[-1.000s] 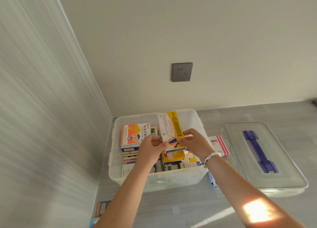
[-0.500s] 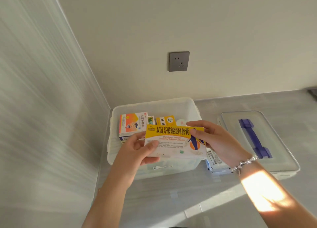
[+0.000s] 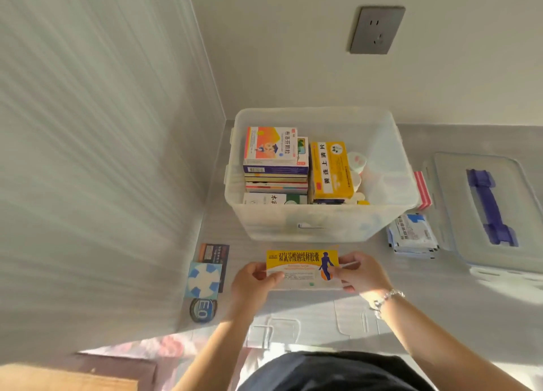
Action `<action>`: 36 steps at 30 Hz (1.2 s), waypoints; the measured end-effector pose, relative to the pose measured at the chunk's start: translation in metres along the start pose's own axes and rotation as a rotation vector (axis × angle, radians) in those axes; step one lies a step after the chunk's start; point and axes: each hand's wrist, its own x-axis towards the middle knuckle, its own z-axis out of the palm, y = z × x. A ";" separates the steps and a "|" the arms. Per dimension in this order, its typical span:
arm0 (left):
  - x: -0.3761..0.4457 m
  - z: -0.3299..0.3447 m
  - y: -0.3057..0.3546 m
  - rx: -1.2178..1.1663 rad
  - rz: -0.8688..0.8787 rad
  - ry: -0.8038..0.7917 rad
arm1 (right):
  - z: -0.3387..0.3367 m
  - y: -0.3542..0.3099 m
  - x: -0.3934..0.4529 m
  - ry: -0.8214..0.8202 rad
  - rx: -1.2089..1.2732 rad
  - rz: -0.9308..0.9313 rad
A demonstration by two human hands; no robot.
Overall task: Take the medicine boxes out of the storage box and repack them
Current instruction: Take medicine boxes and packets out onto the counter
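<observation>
left hand (image 3: 255,282): pinches left end of yellow medicine box (image 3: 302,268)
right hand (image 3: 360,274): pinches its right end
box: near the bench's front edge, before storage box (image 3: 320,220)

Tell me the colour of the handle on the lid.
Dark blue, on a clear lid; the handle shows in the head view.

One storage box (image 3: 323,223) is sitting on the worktop (image 3: 411,317), one lid (image 3: 484,211) lying near its right edge. Two hands are showing: left hand (image 3: 252,285), right hand (image 3: 358,276). One wall socket (image 3: 377,29) is showing.
</observation>
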 end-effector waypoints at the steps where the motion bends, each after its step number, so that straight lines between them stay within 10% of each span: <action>1: 0.007 0.007 -0.006 0.002 -0.003 0.009 | 0.005 0.010 0.009 0.020 -0.043 0.029; 13: 0.011 0.022 -0.008 0.123 0.074 0.140 | 0.012 0.029 0.021 0.130 -0.124 0.032; 27: -0.068 -0.026 0.157 -0.028 0.673 -0.062 | -0.050 -0.097 -0.090 0.146 0.195 -0.667; 36: 0.016 0.003 0.208 0.615 0.418 -0.239 | -0.067 -0.143 -0.022 0.211 -0.316 -0.412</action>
